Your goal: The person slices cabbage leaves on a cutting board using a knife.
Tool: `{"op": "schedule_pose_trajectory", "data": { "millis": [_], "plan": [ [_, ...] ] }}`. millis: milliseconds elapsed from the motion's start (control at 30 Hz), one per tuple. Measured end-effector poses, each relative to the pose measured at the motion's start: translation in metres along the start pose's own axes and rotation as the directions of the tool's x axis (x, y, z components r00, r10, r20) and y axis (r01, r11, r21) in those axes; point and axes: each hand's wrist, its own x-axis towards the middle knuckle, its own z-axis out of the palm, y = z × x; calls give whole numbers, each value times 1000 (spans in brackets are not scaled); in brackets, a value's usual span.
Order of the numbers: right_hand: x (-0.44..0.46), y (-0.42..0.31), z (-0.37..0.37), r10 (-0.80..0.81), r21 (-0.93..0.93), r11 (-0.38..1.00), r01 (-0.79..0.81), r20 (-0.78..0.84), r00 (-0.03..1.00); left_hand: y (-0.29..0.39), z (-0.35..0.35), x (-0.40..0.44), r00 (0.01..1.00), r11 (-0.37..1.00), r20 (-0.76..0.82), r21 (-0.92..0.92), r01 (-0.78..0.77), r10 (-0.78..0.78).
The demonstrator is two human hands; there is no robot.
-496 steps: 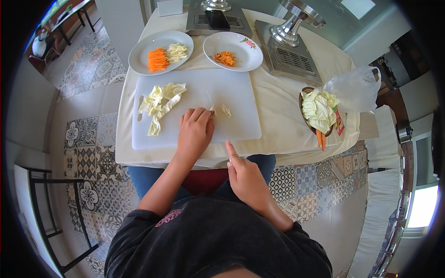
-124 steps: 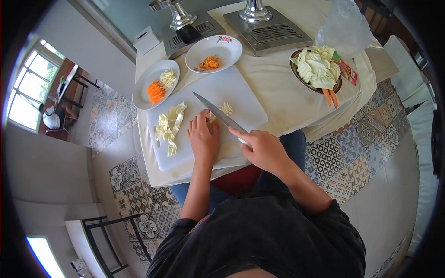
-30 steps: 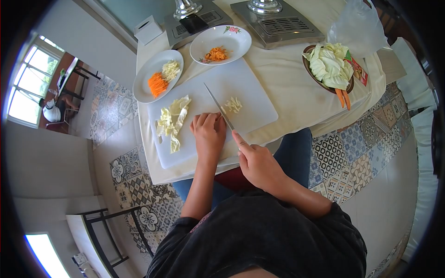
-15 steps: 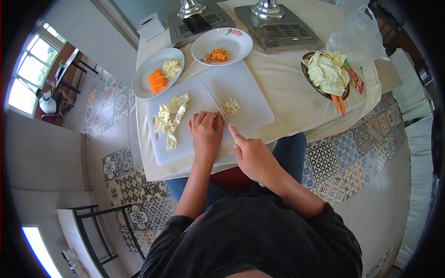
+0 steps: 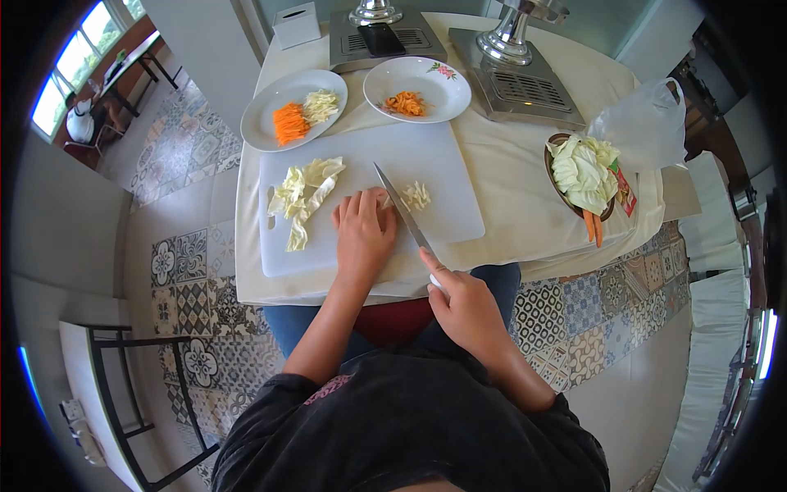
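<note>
My right hand [image 5: 469, 310] grips the white handle of a knife [image 5: 400, 203], its index finger laid along the top. The blade points up and left over the white cutting board [image 5: 447, 172], beside my left fingertips. My left hand [image 5: 364, 238] is closed, fingers curled down on the board against a piece of cabbage that they mostly hide. Just right of the blade lies a small pile of chopped cabbage [image 5: 417, 196]. Left of my left hand are loose cabbage leaves [image 5: 302, 195].
Behind the board stand an oval plate [image 5: 257, 123] with shredded carrot and cabbage, and a flowered plate [image 5: 449, 100] with carrot scraps. A brown bowl [image 5: 557, 190] at right holds cabbage and carrots near a plastic bag [image 5: 643, 123]. Metal stands [image 5: 525, 90] and a phone [image 5: 381, 39] are farther back.
The knife has come away a little from my left fingertips, and more of its blade's flat side shows. My right hand has shifted right and back. The camera view has shifted too.
</note>
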Motion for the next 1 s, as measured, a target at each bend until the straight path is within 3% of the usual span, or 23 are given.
{"op": "schedule_pose_trajectory", "data": {
  "millis": [233, 533, 633, 800, 1000],
  "plan": [
    [4, -1, -5, -9, -233, 972, 2, -28, 1000, 2, -4, 0, 986, 983, 94, 109, -147, 137],
    [4, 5, -5, -52, -196, 980, 46, -29, 998, 3, -3, -1, 983, 974, 94, 147, -171, 158],
    [3, 2, -4, -15, -151, 988, 11, -26, 1000, 7, -5, 0, 994, 989, 31, 96, -110, 108],
    [5, 3, -8, -2, 119, 993, 7, -38, 999, -8, -2, -3, 999, 1000, -46, -11, 14, -15],
    [8, -10, -16, 54, 298, 953, -47, -14, 998, -6, 3, -3, 994, 999, -101, 27, -24, 27]
  ]
}}
